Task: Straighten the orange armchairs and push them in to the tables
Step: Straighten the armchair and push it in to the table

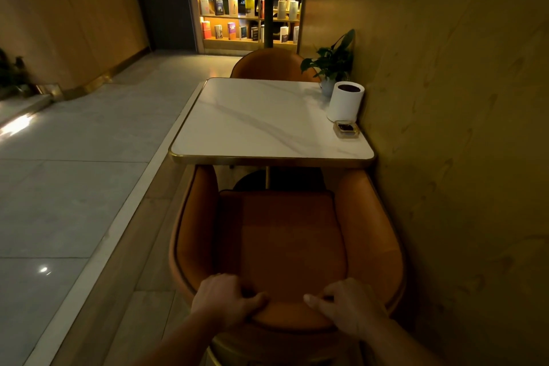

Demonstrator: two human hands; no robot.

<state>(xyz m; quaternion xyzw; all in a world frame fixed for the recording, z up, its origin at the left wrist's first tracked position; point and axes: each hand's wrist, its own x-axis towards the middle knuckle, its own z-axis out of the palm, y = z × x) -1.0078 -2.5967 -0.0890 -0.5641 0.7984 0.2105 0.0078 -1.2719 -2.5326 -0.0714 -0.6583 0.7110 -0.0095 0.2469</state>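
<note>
An orange armchair (pixel 285 235) stands right in front of me, facing a square white marble table (pixel 255 122) with a gold rim. Its arm tips sit just under the table's near edge. My left hand (pixel 225 298) grips the top of the chair's backrest on the left, fingers curled over the rim. My right hand (pixel 344 304) grips the same rim on the right. A second orange armchair (pixel 271 64) stands at the table's far side, only its curved back showing.
A wall (pixel 460 128) runs close along the right of the table and chair. On the table's right edge stand a white cylinder (pixel 346 101), a small ashtray (pixel 346 129) and a potted plant (pixel 334 61). Tiled floor (pixel 74 172) lies to the left; a lit bookshelf (pixel 246 19) stands behind.
</note>
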